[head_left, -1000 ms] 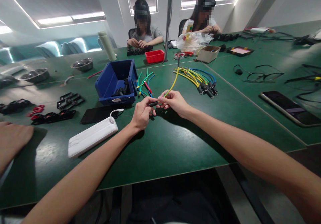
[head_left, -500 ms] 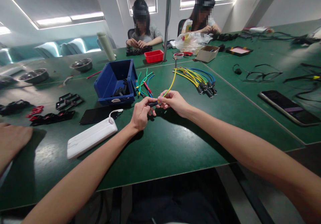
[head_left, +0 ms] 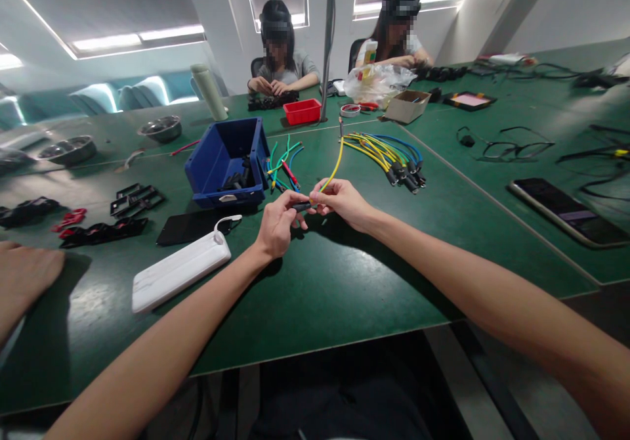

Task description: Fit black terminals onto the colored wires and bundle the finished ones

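Between finger and thumb, my left hand [head_left: 276,224] is closed on a black sleeve [head_left: 301,207]. My right hand [head_left: 345,203] pinches a yellow wire [head_left: 338,159] close to its lower end, where it meets the sleeve; how far the wire goes in is hidden by my fingers. The wire's free end points up and away. Beyond my right hand lies a bundle of yellow, green and blue wires [head_left: 381,151] with black sleeves on their near ends. Past my left hand are loose green and blue wires [head_left: 283,161] and a blue bin [head_left: 221,194] holding black sleeves.
A white power bank [head_left: 182,269] and a dark phone [head_left: 184,228] lie left of my hands. Another phone [head_left: 568,210] and glasses [head_left: 516,148] are on the right. A red tray [head_left: 302,111] and small box [head_left: 407,106] stand farther back. Two people sit opposite; another person's hand [head_left: 29,276] is at left.
The yellow wire's free end has shifted slightly left and down. Both hands stay almost in place, still holding the wire and the black sleeve.
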### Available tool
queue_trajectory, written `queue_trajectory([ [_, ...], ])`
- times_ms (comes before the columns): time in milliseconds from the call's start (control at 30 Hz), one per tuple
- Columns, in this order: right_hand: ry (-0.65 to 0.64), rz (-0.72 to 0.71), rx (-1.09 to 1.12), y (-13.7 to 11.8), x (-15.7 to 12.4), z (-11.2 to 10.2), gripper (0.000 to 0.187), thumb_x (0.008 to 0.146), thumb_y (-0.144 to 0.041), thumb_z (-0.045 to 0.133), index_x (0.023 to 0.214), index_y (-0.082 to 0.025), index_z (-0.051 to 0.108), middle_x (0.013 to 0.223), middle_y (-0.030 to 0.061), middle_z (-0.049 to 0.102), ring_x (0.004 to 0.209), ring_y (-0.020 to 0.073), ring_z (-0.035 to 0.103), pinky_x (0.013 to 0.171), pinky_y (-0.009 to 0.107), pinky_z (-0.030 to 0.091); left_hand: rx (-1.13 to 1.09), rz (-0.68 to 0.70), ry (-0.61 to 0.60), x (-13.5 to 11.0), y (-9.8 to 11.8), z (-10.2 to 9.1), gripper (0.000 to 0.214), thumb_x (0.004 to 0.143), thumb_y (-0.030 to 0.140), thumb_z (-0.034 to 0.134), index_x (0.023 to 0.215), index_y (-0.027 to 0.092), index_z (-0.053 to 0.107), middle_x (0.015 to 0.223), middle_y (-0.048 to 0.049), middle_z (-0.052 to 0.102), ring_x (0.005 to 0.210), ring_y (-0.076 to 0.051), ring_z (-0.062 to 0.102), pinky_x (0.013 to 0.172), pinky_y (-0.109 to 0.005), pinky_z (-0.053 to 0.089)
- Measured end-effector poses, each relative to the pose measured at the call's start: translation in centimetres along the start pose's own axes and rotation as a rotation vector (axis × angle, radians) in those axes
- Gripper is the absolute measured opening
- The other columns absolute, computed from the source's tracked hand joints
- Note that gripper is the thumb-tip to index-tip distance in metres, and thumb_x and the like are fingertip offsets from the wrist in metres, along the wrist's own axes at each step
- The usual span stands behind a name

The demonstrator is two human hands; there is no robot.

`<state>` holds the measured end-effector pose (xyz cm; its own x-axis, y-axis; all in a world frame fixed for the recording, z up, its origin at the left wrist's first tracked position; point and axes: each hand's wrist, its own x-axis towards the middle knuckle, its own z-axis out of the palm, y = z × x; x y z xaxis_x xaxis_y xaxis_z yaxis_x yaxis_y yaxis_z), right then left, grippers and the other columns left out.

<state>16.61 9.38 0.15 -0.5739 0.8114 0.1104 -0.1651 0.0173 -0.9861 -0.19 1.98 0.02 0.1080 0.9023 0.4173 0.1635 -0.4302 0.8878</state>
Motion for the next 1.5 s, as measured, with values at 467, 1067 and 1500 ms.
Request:
queue_trajectory([
  [467, -0.029, 0.003, -0.032, -0.11, -0.04, 0.0, 0.029, 0.072, -0.04, 0.075, 0.079, -0.016, 0.061, 0.064, -0.0006, 0.064, 0.055, 0.0075, 0.056, 0.05, 0.017, 0.043, 0.075, 0.015, -0.021, -0.05, 0.55, 0.06, 0.015, 0.081, 0.025, 0.04, 0.092, 0.017, 0.048, 0.081, -0.0029, 0.067, 0.054, -0.013, 0.061, 0.052, -0.027, 0.043],
  [1067, -0.016, 0.006, -0.024, -0.36, -0.2, 0.08, 0.032, 0.07, -0.043, 0.076, 0.079, -0.016, 0.061, 0.065, -0.0001, 0.064, 0.055, 0.0083, 0.056, 0.05, 0.019, 0.044, 0.082, 0.025, -0.041, -0.03, 0.51, 0.15, 0.017, 0.085, 0.031, 0.041, 0.095, 0.018, 0.047, 0.08, -0.0017, 0.064, 0.055, -0.012, 0.059, 0.052, -0.026, 0.042],
  [1500, -0.001, 0.028, -0.001, -0.51, -0.27, 0.08, 0.032, 0.07, -0.041, 0.077, 0.081, -0.016, 0.06, 0.066, 0.0001, 0.064, 0.055, 0.008, 0.057, 0.052, 0.018, 0.044, 0.07, 0.021, -0.06, -0.03, 0.32, 0.2, 0.02, 0.088, 0.034, 0.041, 0.099, 0.018, 0.046, 0.084, -0.002, 0.062, 0.056, -0.012, 0.06, 0.051, -0.025, 0.043],
])
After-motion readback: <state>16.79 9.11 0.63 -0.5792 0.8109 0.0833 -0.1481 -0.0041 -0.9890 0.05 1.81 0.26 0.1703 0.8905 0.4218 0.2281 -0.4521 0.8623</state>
